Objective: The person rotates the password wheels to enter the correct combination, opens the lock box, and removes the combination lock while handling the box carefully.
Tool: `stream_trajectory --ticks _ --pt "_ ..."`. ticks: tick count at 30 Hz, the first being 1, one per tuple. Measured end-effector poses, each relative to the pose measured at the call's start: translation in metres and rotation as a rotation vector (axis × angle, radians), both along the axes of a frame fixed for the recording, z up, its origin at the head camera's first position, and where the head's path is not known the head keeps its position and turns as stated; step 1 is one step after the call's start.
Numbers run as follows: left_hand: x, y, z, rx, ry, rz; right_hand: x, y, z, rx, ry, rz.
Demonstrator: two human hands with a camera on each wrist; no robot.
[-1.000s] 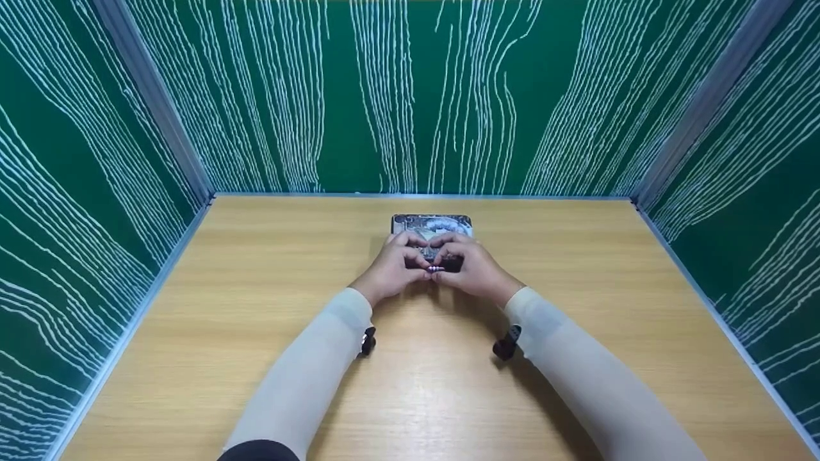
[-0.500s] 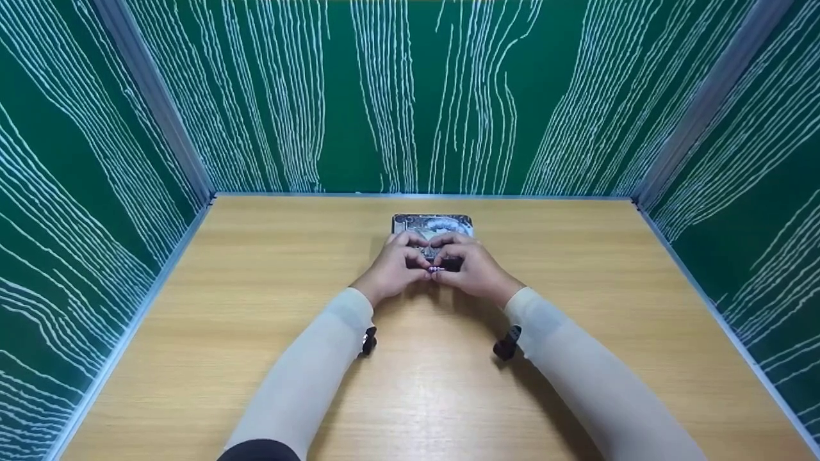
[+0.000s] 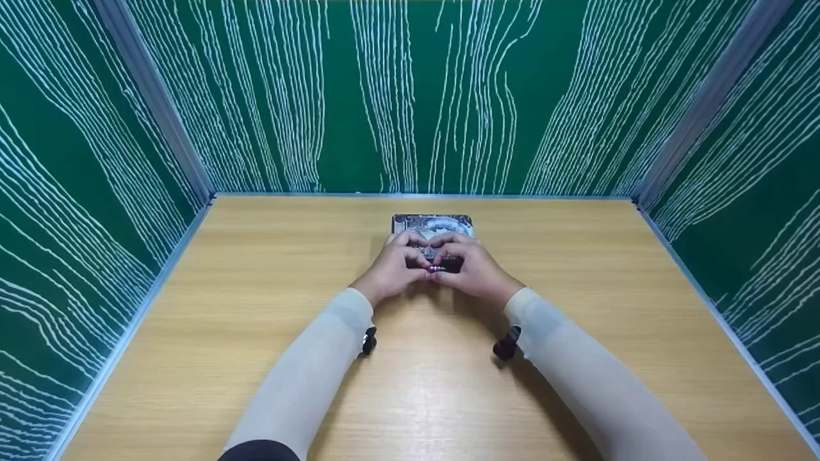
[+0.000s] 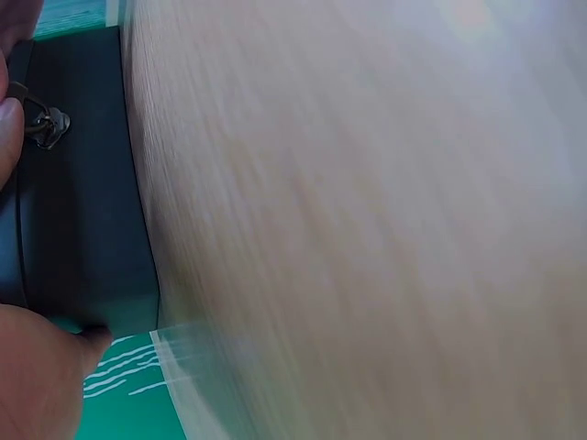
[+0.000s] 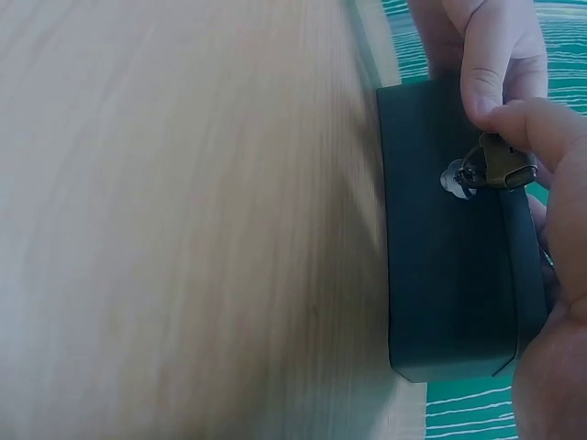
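Observation:
A dark box [image 3: 432, 224] with a patterned lid sits toward the far side of the table, its plain front facing the wearer. At the middle of its front hangs a metal clasp [image 5: 506, 165] with a ring over a small metal plate [image 5: 457, 180]. My left hand [image 3: 397, 267] and right hand [image 3: 473, 266] come together over the front edge, thumbs and forefingers curled round the clasp. Their thumb tips meet right beside it. Other fingers reach over the lid and hide part of it. In the left wrist view, my left hand [image 4: 37, 371] also lies against the box's end.
The box stands on a light wooden table [image 3: 288, 237]. Green panels [image 3: 346, 128] with wavy white lines rise behind and on both sides. Dark wrist devices [image 3: 506, 344] are strapped at both sleeves.
Both hands stay at the clasp, with at most a very slight shift of the fingers and clasp. The box has not moved.

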State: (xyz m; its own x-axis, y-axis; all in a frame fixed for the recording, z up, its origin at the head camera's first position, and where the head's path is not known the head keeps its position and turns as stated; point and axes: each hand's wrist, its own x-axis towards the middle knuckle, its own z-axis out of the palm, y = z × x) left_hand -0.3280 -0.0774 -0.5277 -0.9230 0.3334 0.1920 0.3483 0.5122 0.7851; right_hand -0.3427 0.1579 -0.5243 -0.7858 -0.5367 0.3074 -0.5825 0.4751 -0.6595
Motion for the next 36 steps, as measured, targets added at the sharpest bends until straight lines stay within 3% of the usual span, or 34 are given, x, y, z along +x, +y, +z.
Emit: stream_trajectory --ticks 10,21,36 --pt "-0.0022 0.0003 -0.0021 0.006 -0.009 0.008 0.0008 -0.0018 0.0008 -0.044 -0.012 0.018" --pt "-0.0014 -0.0005 -0.0022 0.006 0.001 -0.013 0.001 -0.0007 0.0014 0.0 -0.012 -0.002" --pt "-0.0007 0.0008 -0.0017 0.012 0.0 -0.006 0.0018 -0.0016 0.0014 -0.022 -0.021 -0.004"
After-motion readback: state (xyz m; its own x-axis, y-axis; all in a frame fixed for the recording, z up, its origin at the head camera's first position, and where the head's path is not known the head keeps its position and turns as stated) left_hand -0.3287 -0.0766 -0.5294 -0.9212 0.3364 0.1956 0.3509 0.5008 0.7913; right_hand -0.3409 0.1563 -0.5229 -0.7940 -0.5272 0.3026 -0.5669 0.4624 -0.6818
